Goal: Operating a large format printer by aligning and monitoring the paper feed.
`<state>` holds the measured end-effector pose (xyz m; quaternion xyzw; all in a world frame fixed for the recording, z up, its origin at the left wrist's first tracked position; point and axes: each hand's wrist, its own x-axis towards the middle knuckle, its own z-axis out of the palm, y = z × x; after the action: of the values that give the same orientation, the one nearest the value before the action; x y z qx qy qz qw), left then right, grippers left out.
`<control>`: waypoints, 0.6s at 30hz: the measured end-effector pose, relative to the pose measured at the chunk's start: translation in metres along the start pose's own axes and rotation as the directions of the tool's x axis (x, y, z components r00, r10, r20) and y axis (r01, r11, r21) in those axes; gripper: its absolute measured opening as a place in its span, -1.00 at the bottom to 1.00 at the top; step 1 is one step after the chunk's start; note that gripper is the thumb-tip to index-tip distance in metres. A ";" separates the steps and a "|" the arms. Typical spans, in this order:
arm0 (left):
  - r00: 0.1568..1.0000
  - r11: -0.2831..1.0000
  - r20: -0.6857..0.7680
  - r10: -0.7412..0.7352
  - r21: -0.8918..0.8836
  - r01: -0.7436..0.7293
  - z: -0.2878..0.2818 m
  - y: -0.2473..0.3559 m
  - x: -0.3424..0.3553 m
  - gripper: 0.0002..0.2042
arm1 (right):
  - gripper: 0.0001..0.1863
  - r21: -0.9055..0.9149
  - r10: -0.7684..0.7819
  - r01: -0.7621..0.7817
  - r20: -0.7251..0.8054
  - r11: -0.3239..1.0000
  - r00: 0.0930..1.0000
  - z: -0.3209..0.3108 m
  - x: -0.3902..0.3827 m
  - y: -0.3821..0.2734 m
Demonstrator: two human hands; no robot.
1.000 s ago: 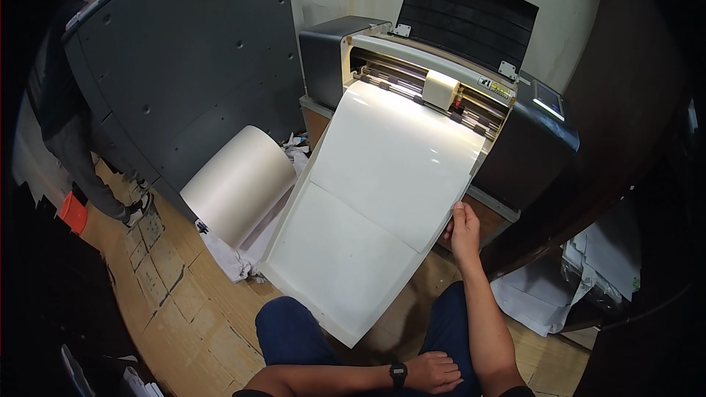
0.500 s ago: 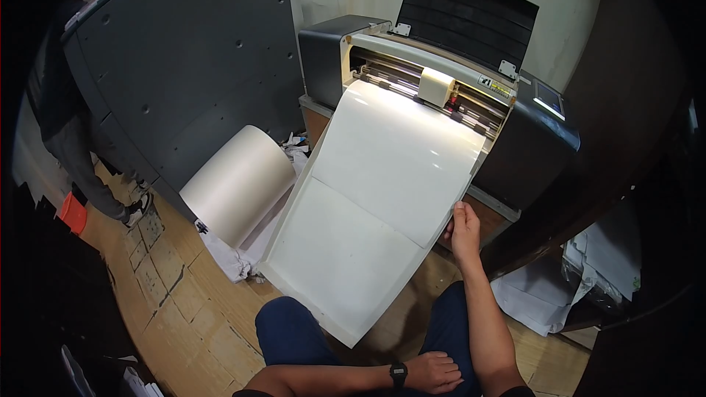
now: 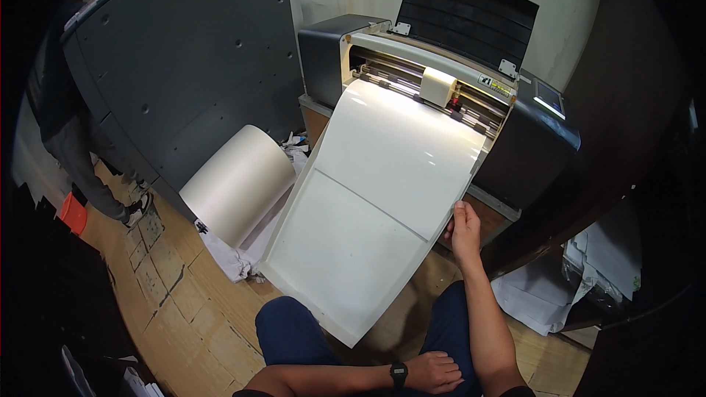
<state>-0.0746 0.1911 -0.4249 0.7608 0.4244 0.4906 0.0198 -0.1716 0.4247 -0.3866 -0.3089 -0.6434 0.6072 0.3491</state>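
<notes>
My right hand (image 3: 463, 231) grips the right edge of a long white tray (image 3: 346, 257), thumb on top and fingers curled beneath. The tray slopes down from a dark cutting plotter (image 3: 441, 51) toward my knees. A glossy white sheet (image 3: 401, 154) comes out of the plotter's rollers and lies over the tray's upper part. Its lower edge casts a thin dark line across the tray. Above the sheet, the cream carriage (image 3: 437, 87) sits on its rail. My left hand (image 3: 434, 373), below a black wristwatch (image 3: 398, 375), rests across my lap with its fingers curled in, holding nothing visible.
A big pale roll (image 3: 239, 184) leans on crumpled paper left of the tray. Behind it stands a large grey cabinet (image 3: 191, 51). A person (image 3: 81, 147) stands at far left near an orange bin (image 3: 73, 213). Wrapped paper stacks (image 3: 544, 287) lie at right.
The sheet's lower edge has drawn back slightly toward the plotter, with a darker line under it. The carriage has shifted a little right. Both hands stay where they were.
</notes>
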 end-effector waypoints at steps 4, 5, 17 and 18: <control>1.000 1.000 0.001 0.003 -0.004 -0.003 0.000 0.000 0.000 -0.69 | -0.61 0.000 0.002 -0.002 -0.002 1.000 1.000 -0.001 0.000 0.000; 1.000 1.000 0.001 0.003 -0.004 -0.003 0.000 0.000 0.000 -0.69 | -0.61 0.000 0.002 -0.002 -0.002 1.000 1.000 -0.001 0.000 0.000; 1.000 1.000 -0.003 0.005 -0.003 -0.005 -0.001 0.001 0.000 -0.69 | -0.59 -0.020 -0.011 0.011 0.002 1.000 1.000 0.000 0.000 -0.001; 1.000 1.000 -0.001 0.003 -0.007 -0.003 -0.002 0.001 0.001 -0.69 | -0.59 -0.026 -0.011 0.011 0.000 1.000 1.000 0.000 0.000 -0.002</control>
<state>-0.0755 0.1905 -0.4230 0.7612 0.4214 0.4925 0.0215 -0.1713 0.4244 -0.3851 -0.3100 -0.6531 0.5969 0.3481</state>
